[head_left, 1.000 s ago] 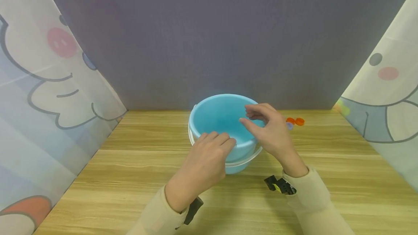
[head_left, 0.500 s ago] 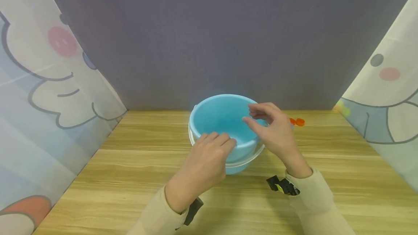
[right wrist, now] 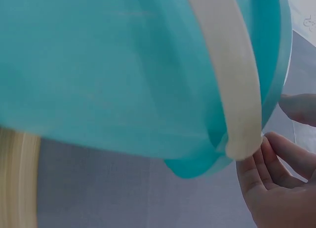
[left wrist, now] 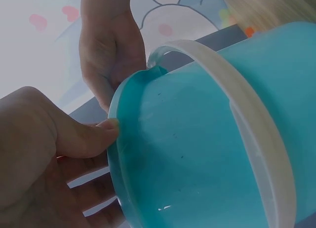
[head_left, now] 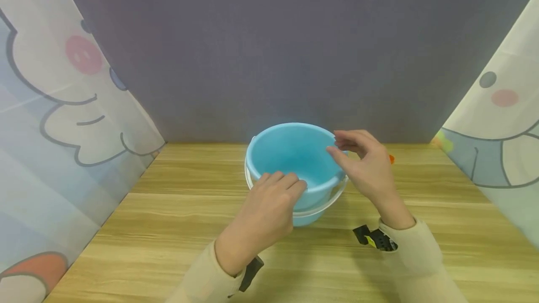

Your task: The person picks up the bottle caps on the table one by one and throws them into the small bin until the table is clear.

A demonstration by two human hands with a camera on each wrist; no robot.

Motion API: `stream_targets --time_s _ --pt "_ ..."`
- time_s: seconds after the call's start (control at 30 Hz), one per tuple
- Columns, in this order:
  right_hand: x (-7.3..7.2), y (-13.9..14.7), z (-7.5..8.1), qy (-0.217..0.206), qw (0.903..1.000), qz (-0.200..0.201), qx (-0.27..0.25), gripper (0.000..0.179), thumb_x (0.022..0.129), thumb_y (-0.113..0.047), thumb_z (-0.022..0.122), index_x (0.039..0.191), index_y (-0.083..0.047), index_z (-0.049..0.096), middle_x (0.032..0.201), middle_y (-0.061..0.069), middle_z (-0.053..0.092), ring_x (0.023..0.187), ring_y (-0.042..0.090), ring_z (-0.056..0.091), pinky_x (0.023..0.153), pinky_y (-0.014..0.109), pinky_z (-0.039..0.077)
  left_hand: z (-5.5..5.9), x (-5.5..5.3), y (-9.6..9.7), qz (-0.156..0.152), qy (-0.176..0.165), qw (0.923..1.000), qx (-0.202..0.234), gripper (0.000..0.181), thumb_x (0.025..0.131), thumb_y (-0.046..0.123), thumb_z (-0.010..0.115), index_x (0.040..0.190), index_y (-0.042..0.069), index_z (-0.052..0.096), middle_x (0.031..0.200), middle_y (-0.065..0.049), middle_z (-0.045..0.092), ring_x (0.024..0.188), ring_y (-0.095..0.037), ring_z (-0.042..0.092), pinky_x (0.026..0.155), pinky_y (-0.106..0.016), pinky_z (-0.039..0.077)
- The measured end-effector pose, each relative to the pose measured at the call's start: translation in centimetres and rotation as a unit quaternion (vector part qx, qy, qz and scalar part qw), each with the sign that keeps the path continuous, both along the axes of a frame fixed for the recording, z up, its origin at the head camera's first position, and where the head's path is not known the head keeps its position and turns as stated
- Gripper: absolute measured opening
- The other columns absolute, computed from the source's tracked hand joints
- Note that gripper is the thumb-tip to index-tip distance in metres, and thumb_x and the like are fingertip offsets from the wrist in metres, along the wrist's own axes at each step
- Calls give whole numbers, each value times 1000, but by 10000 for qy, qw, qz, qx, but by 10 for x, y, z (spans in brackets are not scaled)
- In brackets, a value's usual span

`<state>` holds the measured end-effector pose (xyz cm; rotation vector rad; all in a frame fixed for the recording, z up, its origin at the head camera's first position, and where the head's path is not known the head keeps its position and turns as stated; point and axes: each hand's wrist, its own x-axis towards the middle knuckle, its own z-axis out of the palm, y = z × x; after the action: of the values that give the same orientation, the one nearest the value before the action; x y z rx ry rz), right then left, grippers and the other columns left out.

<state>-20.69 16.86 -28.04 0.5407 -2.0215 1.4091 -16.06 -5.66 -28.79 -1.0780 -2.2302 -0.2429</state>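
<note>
A light blue bucket (head_left: 290, 141) stands on the wooden table, its mouth tilted toward me. Its white handle (head_left: 315, 211) hangs down along the near side. My left hand (head_left: 267, 207) grips the near rim; in the left wrist view the thumb (left wrist: 94, 137) presses the outside while the fingers go over into the mouth. At the right part of the rim, my right hand (head_left: 368, 167) has its thumb and fingers spread apart in a curve. The right wrist view puts those fingertips (right wrist: 269, 139) close by the handle's joint (right wrist: 243, 148).
An orange cap (head_left: 392, 159) shows partly behind my right hand. A dark grey panel (head_left: 269, 50) rises at the table's back edge. Printed cartoon curtains (head_left: 54, 120) line both sides. Black wrist-worn devices (head_left: 251, 272) sit under both sleeves.
My right hand has moved rightward along the rim and now covers most of the small caps. The left hand keeps its grip, and the bucket stays almost where it was.
</note>
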Motion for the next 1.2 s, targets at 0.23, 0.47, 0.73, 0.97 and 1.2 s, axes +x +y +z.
stream_targets --time_s 0.23,0.47,0.73,0.97,1.2 --pt "-3 9 1 168 9992 -283 229 31 84 6 76 113 10 70 108 17 65 95 16 66 90 19 51 -1 0 0 10 -14 10000 3 38 60 -11 69 90 11 63 81 2 57 69 -18 50 62 -28 39" --pt "-6 18 3 372 9968 -516 476 31 83 6 77 112 9 71 107 17 67 93 11 65 89 16 50 -1 0 1 15 27 10000 22 37 59 -11 67 88 11 62 80 2 56 69 -18 50 62 -28 40" --pt "-10 31 3 342 9945 -765 636 31 84 1 77 114 6 72 108 14 67 93 4 62 86 11 48 0 0 2 18 35 10000 22 37 59 -12 62 88 11 61 79 2 55 68 -18 48 62 -28 38" --pt "-15 42 2 514 9879 -1103 956 31 84 -2 79 113 6 72 107 15 69 91 0 60 85 11 46 -1 1 3 6 5 10000 32 36 59 -13 62 85 11 59 77 2 52 66 -17 46 61 -27 37" --pt "-20 56 1 371 9852 -1269 1090 32 86 -6 77 116 7 70 107 18 67 91 -4 58 84 8 44 -1 1 3 -6 53 10000 46 35 58 -12 63 83 11 58 76 2 52 66 -17 46 61 -28 37"
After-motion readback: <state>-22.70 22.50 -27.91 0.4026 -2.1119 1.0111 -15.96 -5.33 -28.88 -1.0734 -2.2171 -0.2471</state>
